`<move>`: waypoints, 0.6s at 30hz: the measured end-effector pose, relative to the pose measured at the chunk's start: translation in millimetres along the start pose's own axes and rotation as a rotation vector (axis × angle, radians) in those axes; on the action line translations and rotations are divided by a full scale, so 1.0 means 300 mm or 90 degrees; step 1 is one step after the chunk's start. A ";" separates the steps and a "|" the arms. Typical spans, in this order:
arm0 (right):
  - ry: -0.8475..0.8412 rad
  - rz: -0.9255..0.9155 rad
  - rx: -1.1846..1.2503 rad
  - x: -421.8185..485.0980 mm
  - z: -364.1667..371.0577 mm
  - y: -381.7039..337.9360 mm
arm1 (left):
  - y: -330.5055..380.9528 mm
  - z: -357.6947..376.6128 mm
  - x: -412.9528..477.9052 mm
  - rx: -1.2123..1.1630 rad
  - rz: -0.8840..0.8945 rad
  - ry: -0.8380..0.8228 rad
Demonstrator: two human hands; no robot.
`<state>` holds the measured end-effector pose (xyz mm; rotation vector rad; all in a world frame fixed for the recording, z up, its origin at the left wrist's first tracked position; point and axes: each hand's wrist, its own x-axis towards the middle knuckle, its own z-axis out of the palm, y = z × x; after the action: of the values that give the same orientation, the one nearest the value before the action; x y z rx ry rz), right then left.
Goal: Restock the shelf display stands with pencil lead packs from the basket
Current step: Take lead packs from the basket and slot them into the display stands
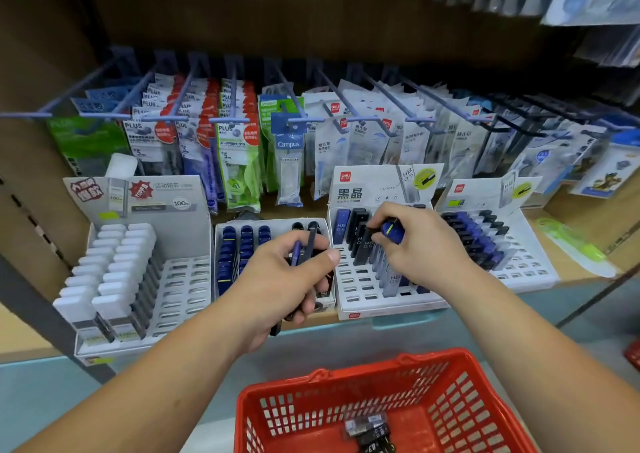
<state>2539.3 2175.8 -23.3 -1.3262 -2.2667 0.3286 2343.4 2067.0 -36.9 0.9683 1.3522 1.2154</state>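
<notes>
While a blue pack [393,232] is pinched between the thumb and fingertips of the right hand [422,244], it is held just above the back rows of the stand [349,300] under that hand, where black and blue packs are already slotted and the slots nearer the wrist are unfilled. A bundle [301,253] of further packs is gripped in the curled left hand [277,286], with one end seen poking out below the palm. A second stand [277,222] lies beneath and beyond that hand. The basket [363,373] sits below both wrists, with a few spare packs [370,428] left in it. Misplacement is judged the main risk, since the pinched pack's green stripe seems matched to the second stand's stock rather than to the rows under the right hand. Upright neighbours could also be tipped if the pack is pushed in at a tilt. The bundle could slip and be lost past the shelf edge if the left grip is loosened.
</notes>
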 end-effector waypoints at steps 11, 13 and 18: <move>-0.017 -0.005 -0.078 0.006 0.008 -0.028 | 0.016 0.018 -0.002 -0.040 -0.077 -0.008; -0.027 -0.017 -0.087 0.000 -0.001 -0.037 | 0.024 0.020 -0.010 -0.054 -0.068 -0.001; 0.033 0.006 0.048 -0.025 -0.039 -0.045 | 0.032 0.020 -0.031 -0.007 -0.048 -0.014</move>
<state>2538.5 2162.1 -9.6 -1.2926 -2.1838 0.3746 2350.0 2060.6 -25.5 0.9127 1.3518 1.1511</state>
